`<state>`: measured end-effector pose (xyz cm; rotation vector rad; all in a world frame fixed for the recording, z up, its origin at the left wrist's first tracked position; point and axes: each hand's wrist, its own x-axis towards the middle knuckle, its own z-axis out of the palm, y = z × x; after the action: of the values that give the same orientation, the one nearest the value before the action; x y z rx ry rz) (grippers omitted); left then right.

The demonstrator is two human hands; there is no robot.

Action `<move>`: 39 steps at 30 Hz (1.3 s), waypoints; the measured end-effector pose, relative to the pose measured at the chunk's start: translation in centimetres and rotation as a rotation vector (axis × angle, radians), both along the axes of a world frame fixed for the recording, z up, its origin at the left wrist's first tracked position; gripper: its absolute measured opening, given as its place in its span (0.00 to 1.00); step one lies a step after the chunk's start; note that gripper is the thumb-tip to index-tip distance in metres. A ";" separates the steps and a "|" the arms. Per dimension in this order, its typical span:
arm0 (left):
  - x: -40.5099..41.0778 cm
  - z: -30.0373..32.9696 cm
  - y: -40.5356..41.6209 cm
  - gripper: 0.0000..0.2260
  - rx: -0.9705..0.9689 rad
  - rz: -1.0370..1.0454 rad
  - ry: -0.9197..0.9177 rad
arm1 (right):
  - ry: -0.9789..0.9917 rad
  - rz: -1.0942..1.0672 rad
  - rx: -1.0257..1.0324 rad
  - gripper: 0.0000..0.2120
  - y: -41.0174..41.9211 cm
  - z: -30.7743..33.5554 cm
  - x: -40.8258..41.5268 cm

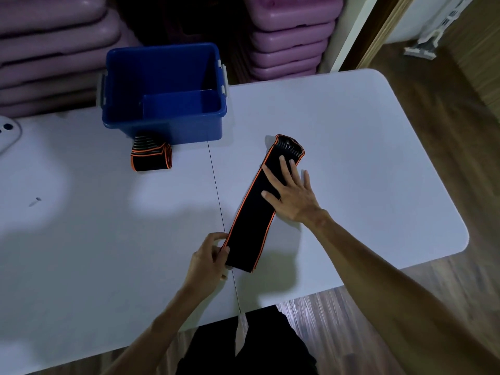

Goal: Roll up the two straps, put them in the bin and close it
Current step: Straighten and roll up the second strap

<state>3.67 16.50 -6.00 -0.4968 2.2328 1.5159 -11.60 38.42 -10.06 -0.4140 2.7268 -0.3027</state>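
Left hand (209, 255) pinches the near end of the flat strap (251, 220) to begin rolling, while the right hand (290, 193), fingers spread, presses it against the worktop (108, 239).

white object (8, 133) cut off at left edge, rolled strap (151, 156) partly behind bin (165, 125)

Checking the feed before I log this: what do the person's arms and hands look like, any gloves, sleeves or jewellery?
Both arms are bare from the frame edge to the fingers: no sleeve shows on either forearm. The left hand and the right hand wear no gloves, and no ring, watch or wristband can be seen on either. Below the table edge there is dark clothing, black and plain, with no visible markings.
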 end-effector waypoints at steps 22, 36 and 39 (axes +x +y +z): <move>-2.6 -0.7 -3.4 0.34 -0.706 -1.105 0.681 | 0.180 -0.190 -0.463 0.23 -2.5 1.4 14.7; -3.3 -1.2 -2.3 0.21 -0.827 -1.093 0.728 | 0.316 -0.152 -0.236 0.25 -5.8 -0.7 18.7; -3.4 -1.7 -2.2 0.15 -0.853 -1.089 0.738 | 0.394 -0.138 -0.140 0.26 -6.2 -1.2 18.6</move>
<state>0.32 14.32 -7.67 1.1109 2.7811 0.1179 7.04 32.27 -11.29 -0.3540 3.1392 -0.4976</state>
